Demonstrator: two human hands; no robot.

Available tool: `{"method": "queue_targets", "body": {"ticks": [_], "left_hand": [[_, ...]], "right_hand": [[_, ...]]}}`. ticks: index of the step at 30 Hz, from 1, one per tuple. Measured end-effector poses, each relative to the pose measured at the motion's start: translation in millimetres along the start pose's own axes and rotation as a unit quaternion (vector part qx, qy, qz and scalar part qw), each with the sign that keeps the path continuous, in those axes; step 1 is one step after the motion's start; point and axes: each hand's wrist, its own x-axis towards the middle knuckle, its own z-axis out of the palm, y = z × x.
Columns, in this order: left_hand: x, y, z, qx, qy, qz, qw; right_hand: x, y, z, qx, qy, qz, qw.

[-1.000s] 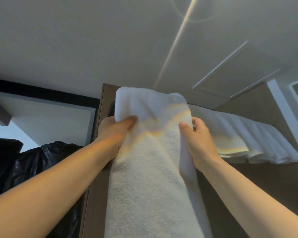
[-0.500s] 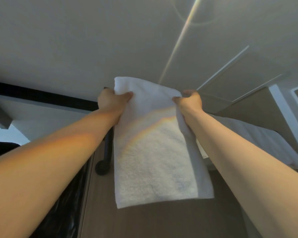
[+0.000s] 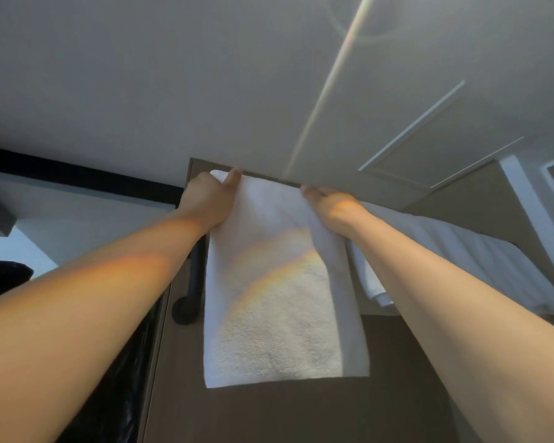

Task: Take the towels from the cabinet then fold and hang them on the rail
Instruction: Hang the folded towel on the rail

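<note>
Two grips: left hand [image 3: 207, 203] and right hand [image 3: 333, 204] pinch towel [image 3: 275, 308] top corners | probably soft, light, floppy | hold corners

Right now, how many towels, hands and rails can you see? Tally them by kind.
Towels: 2 (held towel, hung towel)
Hands: 2 (left hand, right hand)
Rails: 1 (black rail)
Total: 5
</note>
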Motion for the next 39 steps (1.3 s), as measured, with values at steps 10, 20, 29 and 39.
{"method": "queue_targets", "body": {"ticks": [10,20,29,39], "left_hand": [[-61,-21,-15,-0.206,-0.147,-0.123,0.960],[-72,-12,-6,-0.301,-0.131,-0.143,0.934],[-69,0,-9,-0.300,-0.117,-0.142,0.936],[-30,20,-4,-0.055,0.056,-0.004,0.997]], "right_hand": [[3,2,4,-0.045,-0.013,0.006,0.999],[-80,20,2,0.187,0.155,-0.063,0.968],[-89,30,12,0.378,-0.032,0.170,0.910],[-30,12,0,0.334,0.159,0.076,0.926]]}}
